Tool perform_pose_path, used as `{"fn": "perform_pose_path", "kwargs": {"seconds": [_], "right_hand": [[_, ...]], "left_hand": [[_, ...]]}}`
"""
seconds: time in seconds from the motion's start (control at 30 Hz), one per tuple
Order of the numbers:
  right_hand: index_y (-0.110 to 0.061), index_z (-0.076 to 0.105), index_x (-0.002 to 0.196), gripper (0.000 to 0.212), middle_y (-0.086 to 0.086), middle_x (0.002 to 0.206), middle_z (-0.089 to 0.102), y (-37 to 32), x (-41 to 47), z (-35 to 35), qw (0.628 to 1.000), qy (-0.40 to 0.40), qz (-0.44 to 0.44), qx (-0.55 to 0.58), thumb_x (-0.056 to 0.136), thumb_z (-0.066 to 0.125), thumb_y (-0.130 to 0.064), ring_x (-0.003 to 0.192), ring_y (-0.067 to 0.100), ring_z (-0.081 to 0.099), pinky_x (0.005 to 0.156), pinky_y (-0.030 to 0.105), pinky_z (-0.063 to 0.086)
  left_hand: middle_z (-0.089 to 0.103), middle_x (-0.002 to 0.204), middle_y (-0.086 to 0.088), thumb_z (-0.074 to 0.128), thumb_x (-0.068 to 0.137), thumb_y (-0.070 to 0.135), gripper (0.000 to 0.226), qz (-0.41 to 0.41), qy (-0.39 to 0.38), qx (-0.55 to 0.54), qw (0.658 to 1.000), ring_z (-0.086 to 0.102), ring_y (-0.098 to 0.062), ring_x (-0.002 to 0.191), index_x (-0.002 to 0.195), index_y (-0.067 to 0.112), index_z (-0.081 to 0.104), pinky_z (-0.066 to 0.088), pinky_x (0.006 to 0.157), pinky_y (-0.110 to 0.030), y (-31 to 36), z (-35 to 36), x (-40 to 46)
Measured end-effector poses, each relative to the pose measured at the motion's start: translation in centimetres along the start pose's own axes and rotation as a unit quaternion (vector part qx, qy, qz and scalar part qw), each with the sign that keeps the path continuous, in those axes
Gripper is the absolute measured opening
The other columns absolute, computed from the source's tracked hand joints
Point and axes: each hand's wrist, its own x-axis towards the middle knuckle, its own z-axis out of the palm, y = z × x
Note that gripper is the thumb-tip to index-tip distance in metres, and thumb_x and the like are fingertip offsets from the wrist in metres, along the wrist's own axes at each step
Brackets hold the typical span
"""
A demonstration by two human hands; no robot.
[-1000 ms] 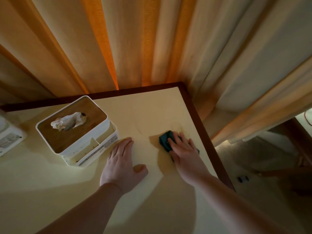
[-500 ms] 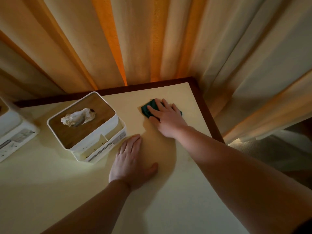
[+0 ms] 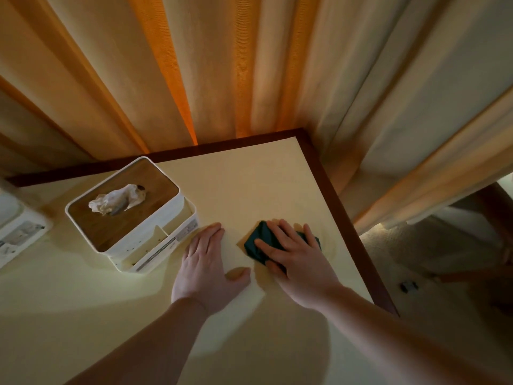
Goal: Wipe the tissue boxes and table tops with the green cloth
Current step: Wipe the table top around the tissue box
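Observation:
My right hand (image 3: 298,258) presses the folded dark green cloth (image 3: 256,241) flat on the cream table top (image 3: 249,184), near the table's right edge. Most of the cloth lies under my fingers. My left hand (image 3: 205,266) rests palm down on the table just left of the cloth, fingers together, holding nothing. A white tissue box (image 3: 130,215) with a wooden lid and a tissue sticking out stands to the left of my left hand, nearly touching the fingertips. A second white box (image 3: 16,229) shows partly at the left edge.
A dark brown border (image 3: 344,215) frames the table's far and right edges. Cream and orange curtains (image 3: 222,73) hang right behind the table's corner. Carpeted floor (image 3: 416,259) lies to the right, below the table's edge.
My right hand slid the cloth from the far corner back toward me and to the right. My left hand stayed flat in the same spot.

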Motion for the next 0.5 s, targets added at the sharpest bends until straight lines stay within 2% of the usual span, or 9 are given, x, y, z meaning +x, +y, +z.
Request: {"fn": "perform_pose_path", "kwargs": {"seconds": [0.07,0.23,0.33,0.43,0.5], "right_hand": [[-0.049,0.025,0.159,0.051,-0.012,0.173,-0.002,0.0,-2.0,0.9,0.998,0.018,0.056,0.001,0.109,0.02,-0.051,0.159,0.013,-0.016,0.127,0.051,-0.011],[-0.039,0.029,0.162,0.054,-0.007,0.174,0.008,1.5,-3.3,1.2,0.992,0.059,0.107,-0.023,0.109,0.02,-0.048,0.161,0.019,0.0,0.129,0.052,0.005],[-0.037,0.021,0.164,0.055,-0.008,0.174,0.003,4.6,-0.5,-0.4,0.987,0.049,0.147,-0.031,0.11,0.022,-0.047,0.16,0.021,-0.001,0.129,0.052,0.007],[-0.032,0.026,0.164,0.055,-0.001,0.175,0.007,8.0,4.2,-2.5,0.984,0.06,0.166,-0.008,0.111,0.029,-0.046,0.16,0.027,0.003,0.127,0.054,0.011],[-0.033,0.02,0.165,0.056,0.001,0.175,0.003,8.7,7.6,-3.5,0.986,0.033,0.16,-0.011,0.111,0.027,-0.047,0.16,0.028,0.0,0.127,0.055,0.006]], "left_hand": [[0.024,0.161,0.01,0.046,0.071,0.076,0.106,-0.004,0.002,-0.002,1.0,0.018,-0.01,0.15,0.157,0.017,0.031,0.018,0.124,-0.031,0.0,0.0,0.0],[0.026,0.16,0.01,0.046,0.07,0.075,0.105,-0.007,0.006,0.0,1.0,0.02,-0.01,0.148,0.156,0.017,0.033,0.021,0.123,-0.032,0.1,-0.1,-0.1],[0.028,0.16,0.009,0.047,0.07,0.074,0.104,-0.009,0.008,0.001,1.0,0.022,-0.011,0.148,0.155,0.016,0.035,0.022,0.123,-0.032,0.0,0.0,0.0],[0.027,0.161,0.009,0.049,0.071,0.076,0.104,-0.005,0.006,0.002,1.0,0.022,-0.012,0.149,0.156,0.017,0.034,0.02,0.123,-0.032,0.0,0.1,0.1],[0.026,0.162,0.009,0.053,0.072,0.078,0.106,-0.001,-0.004,0.0,1.0,0.022,-0.013,0.149,0.157,0.018,0.032,0.018,0.123,-0.032,-0.2,0.1,0.2]]}}
